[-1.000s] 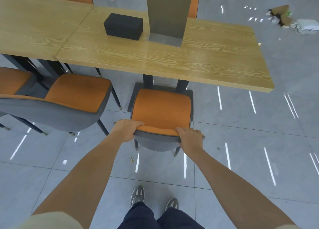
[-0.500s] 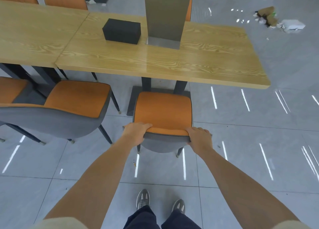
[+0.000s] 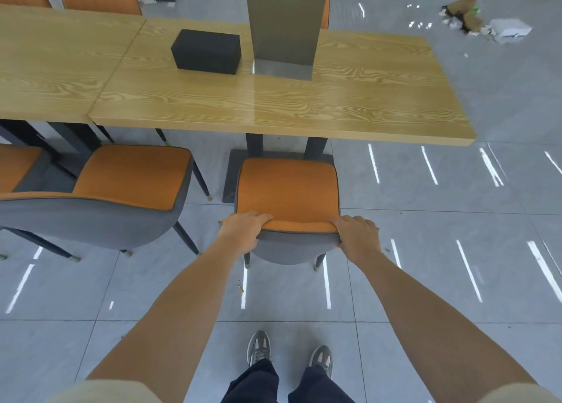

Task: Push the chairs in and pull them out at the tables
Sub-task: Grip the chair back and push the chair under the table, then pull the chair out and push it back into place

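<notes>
An orange-seated chair with a grey back (image 3: 287,190) stands in front of me, facing the wooden table (image 3: 349,108). The front of its seat sits close to the table's near edge. My left hand (image 3: 243,231) grips the left end of the backrest top. My right hand (image 3: 355,235) grips the right end. A second orange and grey chair (image 3: 127,184) stands to the left, pulled out from the table and turned at an angle.
A black box (image 3: 206,51) and a grey metal stand (image 3: 284,25) sit on the table. A second table (image 3: 51,59) joins on the left, with more orange chairs behind. Rubbish (image 3: 483,22) lies on the grey tiled floor at far right. My shoes (image 3: 289,352) stand behind the chair.
The chair has slid forward toward the table, its seat front now near the table edge. Both hands stayed on the backrest and I stepped forward with it.
</notes>
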The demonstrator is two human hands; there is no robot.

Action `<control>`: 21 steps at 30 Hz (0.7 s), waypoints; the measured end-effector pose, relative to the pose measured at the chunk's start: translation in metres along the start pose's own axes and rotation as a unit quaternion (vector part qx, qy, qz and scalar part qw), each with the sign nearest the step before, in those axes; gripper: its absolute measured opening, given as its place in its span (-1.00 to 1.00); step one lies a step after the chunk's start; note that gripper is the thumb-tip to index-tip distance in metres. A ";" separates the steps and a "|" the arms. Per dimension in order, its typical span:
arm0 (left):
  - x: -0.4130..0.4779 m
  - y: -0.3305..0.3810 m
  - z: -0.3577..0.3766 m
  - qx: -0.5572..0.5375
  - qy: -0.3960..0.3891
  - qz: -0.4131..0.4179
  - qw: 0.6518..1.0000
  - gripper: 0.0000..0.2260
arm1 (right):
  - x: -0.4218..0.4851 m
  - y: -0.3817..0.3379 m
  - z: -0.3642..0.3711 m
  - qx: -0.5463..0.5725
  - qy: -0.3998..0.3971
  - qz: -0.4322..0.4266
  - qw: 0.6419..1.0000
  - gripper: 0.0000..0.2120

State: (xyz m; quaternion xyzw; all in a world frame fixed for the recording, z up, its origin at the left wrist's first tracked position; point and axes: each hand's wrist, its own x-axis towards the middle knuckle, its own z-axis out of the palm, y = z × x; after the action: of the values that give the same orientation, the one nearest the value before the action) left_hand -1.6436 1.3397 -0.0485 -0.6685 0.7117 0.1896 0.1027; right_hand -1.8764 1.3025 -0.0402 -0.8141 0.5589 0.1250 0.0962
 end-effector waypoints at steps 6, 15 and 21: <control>-0.012 0.004 -0.003 -0.019 0.006 -0.017 1.000 -0.43 | -0.007 -0.013 -0.004 0.032 -0.017 0.047 0.998 -0.57; -0.090 -0.017 -0.010 -0.040 0.098 -0.167 0.980 -0.44 | -0.003 -0.074 -0.027 0.105 -0.021 -0.151 0.983 -0.32; -0.168 -0.041 -0.002 -0.060 0.123 -0.327 0.935 -0.42 | -0.011 -0.140 -0.054 0.067 -0.016 -0.293 0.954 -0.34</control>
State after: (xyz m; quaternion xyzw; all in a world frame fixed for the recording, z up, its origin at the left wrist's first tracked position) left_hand -1.5884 1.4907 0.0154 -0.8873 0.4482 0.1043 0.0303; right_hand -1.7439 1.3463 0.0170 -0.9317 0.3012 0.0672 0.1917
